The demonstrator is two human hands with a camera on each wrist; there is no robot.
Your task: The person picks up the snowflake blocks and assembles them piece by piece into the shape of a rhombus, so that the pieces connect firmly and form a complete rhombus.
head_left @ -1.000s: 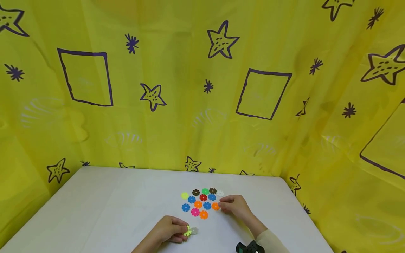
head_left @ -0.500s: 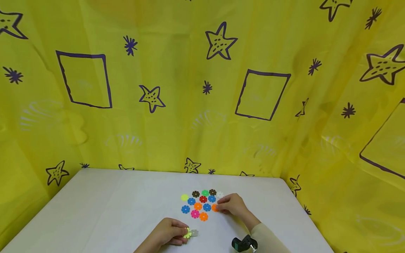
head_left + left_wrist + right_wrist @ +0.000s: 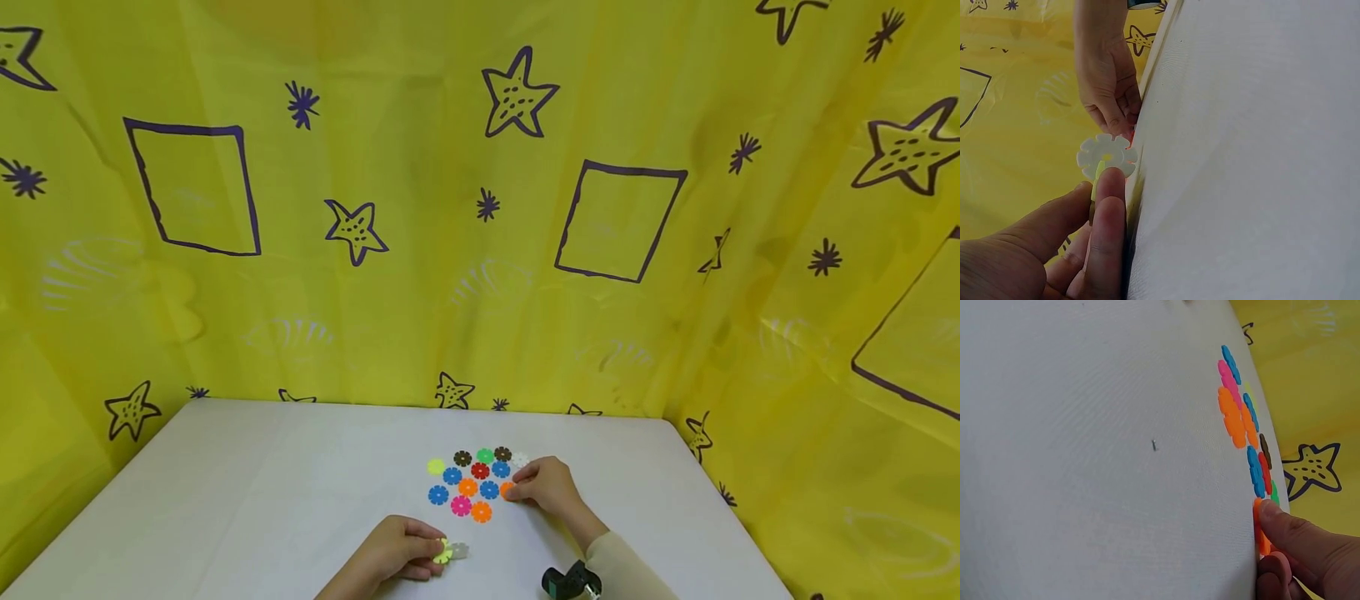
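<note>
My left hand [image 3: 405, 546] pinches a yellow notched plastic disc [image 3: 445, 551] between thumb and fingers, near the table's front. Slotted crosswise into it is a pale, whitish disc [image 3: 1107, 155], which sticks out beyond the fingertips in the left wrist view. Over at the right side of the disc group, my right hand [image 3: 551, 487] has its thumb and fingers on an orange notched disc [image 3: 1261, 526], gripping its edge. That disc is partly covered by the fingers in the head view.
Several more notched discs lie flat in a cluster, among them a pink disc [image 3: 461, 506], a red disc [image 3: 480, 471] and a white disc [image 3: 520, 459]. The white table [image 3: 262, 500] meets a yellow patterned curtain [image 3: 420, 317] behind and at the sides.
My right hand has shifted slightly left, and its fingers cover more of the orange disc. The left hand keeps holding the joined discs in nearly the same place.
</note>
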